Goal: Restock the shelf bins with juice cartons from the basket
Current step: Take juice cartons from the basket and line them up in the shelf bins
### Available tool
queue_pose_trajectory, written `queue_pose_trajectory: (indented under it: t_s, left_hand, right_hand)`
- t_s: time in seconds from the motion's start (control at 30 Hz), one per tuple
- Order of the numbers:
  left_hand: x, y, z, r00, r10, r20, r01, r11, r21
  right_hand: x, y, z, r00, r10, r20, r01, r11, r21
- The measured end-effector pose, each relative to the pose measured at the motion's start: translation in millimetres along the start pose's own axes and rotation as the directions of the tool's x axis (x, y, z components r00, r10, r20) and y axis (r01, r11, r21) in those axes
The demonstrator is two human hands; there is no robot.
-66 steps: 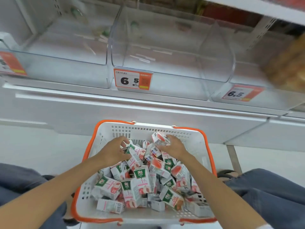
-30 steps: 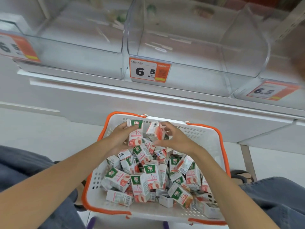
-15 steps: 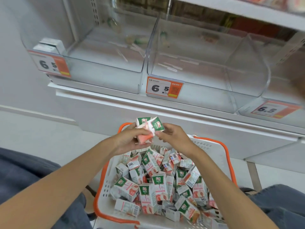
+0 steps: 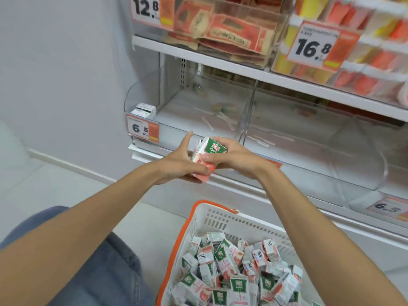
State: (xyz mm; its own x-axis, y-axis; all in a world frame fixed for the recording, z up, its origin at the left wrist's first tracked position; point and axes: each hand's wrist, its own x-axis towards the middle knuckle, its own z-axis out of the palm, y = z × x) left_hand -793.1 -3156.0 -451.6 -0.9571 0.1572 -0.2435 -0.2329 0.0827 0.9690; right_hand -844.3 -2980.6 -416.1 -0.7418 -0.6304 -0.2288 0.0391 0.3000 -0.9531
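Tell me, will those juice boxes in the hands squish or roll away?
Probably not squishy: the held juice cartons keep sharp square corners between the left hand and right hand. Probably light, since they look small beside the hands. Unlikely to roll: the flat-sided cartons in the basket lie in a jumbled heap.

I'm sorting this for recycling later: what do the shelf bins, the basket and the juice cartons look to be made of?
Shelf bins: clear, glossy rigid plastic, perhaps acrylic; you see straight through the walls.
Basket: matte white moulded plastic with slotted walls, and an orange rim that also looks plastic.
Juice cartons: printed coated paperboard, judging by the folded edges and creases.
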Motion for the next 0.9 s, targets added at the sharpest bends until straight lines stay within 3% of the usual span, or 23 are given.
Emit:
queue_pose_trajectory:
  t_s: [0.17,0.27,0.33,0.43,0.5,0.6,0.7,0.77,0.9]
  left_hand:
    - [9,32,-76,0.976,0.178,-0.126,-0.164,0.980,0.117]
    - [19,26,-126,0.859,0.325,-0.395,-0.195,0.922,0.335]
    - [28,13,-154,0.763,0.391,-0.515,-0.124,0.870,0.477]
    - [42,1,-177,0.748,0.420,-0.514,0.039,0.745,0.666]
    - [50,-5,-186,0.737,0.449,-0.505,0.080,0.684,0.725]
    - [56,-17,-193,0.712,0.508,-0.485,0.078,0.629,0.773]
    - [59,-24,-193,0.677,0.552,-0.488,0.097,0.590,0.802]
    - [61,-26,-192,0.667,0.561,-0.490,0.111,0.576,0.810]
    - [61,-26,-190,0.671,0.555,-0.493,0.115,0.578,0.808]
  right_hand:
    - [61,-48,12,0.976,-0.180,-0.119,0.180,0.984,-0.013]
    - [108,-59,11,0.920,-0.253,-0.299,0.258,0.966,-0.024]
    - [144,-61,13,0.884,-0.274,-0.379,0.271,0.960,-0.061]
    - [204,-59,20,0.832,-0.291,-0.472,0.247,0.957,-0.154]
    - [239,-56,27,0.816,-0.272,-0.510,0.150,0.952,-0.267]
    - [274,-42,38,0.890,-0.214,-0.403,0.083,0.944,-0.319]
    - [284,-31,40,0.985,-0.084,-0.153,0.058,0.984,-0.167]
    - [286,-30,33,0.997,0.011,-0.077,-0.016,0.998,-0.066]
    - [285,-32,38,0.992,0.106,-0.063,-0.115,0.980,-0.161]
